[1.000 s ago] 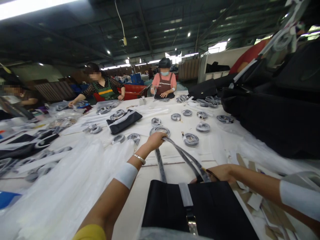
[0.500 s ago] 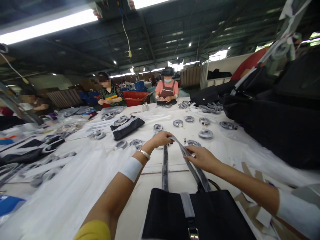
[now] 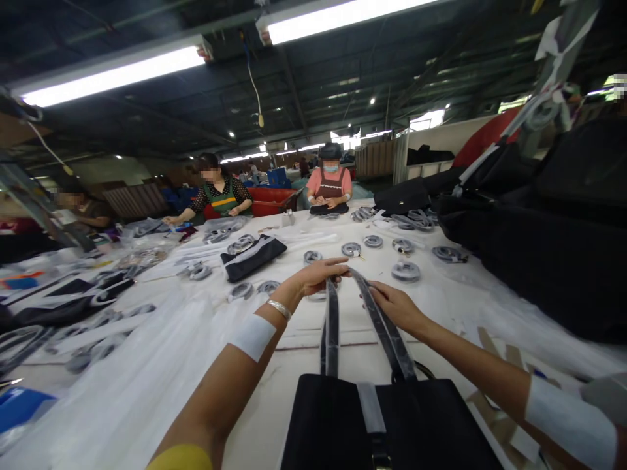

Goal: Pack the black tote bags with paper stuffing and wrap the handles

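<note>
A black handbag (image 3: 392, 424) with a grey centre strip lies on the white table (image 3: 304, 365) right in front of me. Its long grey strap (image 3: 386, 329) runs away from me in two bands. My left hand (image 3: 318, 275) grips the far end of the strap loop, fingers curled over it. Resting on the right band a little nearer to me, my right hand (image 3: 394, 307) has its fingers pressed on the strap. I cannot tell whether it pinches the band or only lies on it.
Several coiled grey straps (image 3: 404, 269) dot the table beyond my hands, beside another black bag (image 3: 252, 256). Clear plastic sleeves (image 3: 122, 378) cover the left side. A heap of black bags (image 3: 539, 248) fills the right. Three people work at the far end and the left.
My right hand has left the bag's top edge and moved up along the right strap band toward my left hand. The left hand kept its hold on the strap end.
</note>
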Demonstrator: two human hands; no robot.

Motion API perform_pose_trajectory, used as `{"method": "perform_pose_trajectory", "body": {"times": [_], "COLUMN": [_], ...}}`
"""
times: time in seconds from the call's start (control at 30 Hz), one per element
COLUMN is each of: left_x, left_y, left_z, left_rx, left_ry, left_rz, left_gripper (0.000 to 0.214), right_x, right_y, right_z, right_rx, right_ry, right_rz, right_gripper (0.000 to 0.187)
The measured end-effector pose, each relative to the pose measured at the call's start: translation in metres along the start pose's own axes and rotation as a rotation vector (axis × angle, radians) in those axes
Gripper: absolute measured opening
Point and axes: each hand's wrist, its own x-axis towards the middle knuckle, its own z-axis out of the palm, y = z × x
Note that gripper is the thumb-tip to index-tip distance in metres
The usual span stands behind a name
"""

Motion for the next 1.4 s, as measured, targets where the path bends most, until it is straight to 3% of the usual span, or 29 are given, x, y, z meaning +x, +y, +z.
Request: {"method": "perform_pose_trajectory", "body": {"times": [0.13,0.2,0.3,0.47,0.6,0.7,0.8,0.9,1.0,1.23,1.33,1.4], "left_x": [0.005,-0.001,-0.015,-0.038,-0.051,-0.061,-0.067,-0.068,-0.068,-0.076,-0.072,-0.066], "left_y": [0.002,0.003,-0.001,-0.027,-0.04,-0.045,-0.057,-0.075,-0.087,-0.085,-0.082,-0.076], "left_z": [0.003,0.007,0.011,-0.002,-0.021,-0.022,-0.001,0.025,0.033,-0.005,-0.008,-0.003], "left_rx": [-0.016,-0.026,0.091,0.383,0.375,0.385,0.415,0.617,0.735,0.685,0.689,0.555], "left_ry": [0.002,-0.051,-0.119,-0.178,0.018,0.173,0.191,0.325,0.432,0.281,0.165,0.053], "left_rz": [0.018,0.042,0.064,-0.154,-0.124,-0.042,-0.011,0.052,0.127,0.103,0.081,0.089], "left_gripper": [0.049,0.059,0.077,0.041,0.031,0.029,0.034,0.031,0.017,0.042,0.052,0.061], "right_x": [-0.006,-0.007,-0.006,-0.007,-0.009,-0.009,-0.009,-0.009,-0.01,-0.017,-0.016,-0.013], "right_y": [-0.013,-0.013,-0.007,0.008,0.018,0.022,0.021,0.017,0.015,0.016,0.01,0.006], "right_z": [0.006,0.007,0.005,0.001,-0.004,-0.007,-0.005,-0.002,-0.003,-0.009,-0.003,0.001], "right_rx": [0.327,0.306,0.327,0.42,0.424,0.429,0.426,0.421,0.41,0.336,0.301,0.322], "right_ry": [-0.129,-0.082,0.058,0.128,0.162,0.186,0.187,0.182,0.181,0.151,0.085,0.048], "right_rz": [0.111,0.109,0.131,0.156,0.197,0.218,0.223,0.219,0.216,0.199,0.17,0.148], "right_gripper": [0.057,0.058,0.04,0.038,0.04,0.043,0.044,0.044,0.044,0.038,0.041,0.043]}}
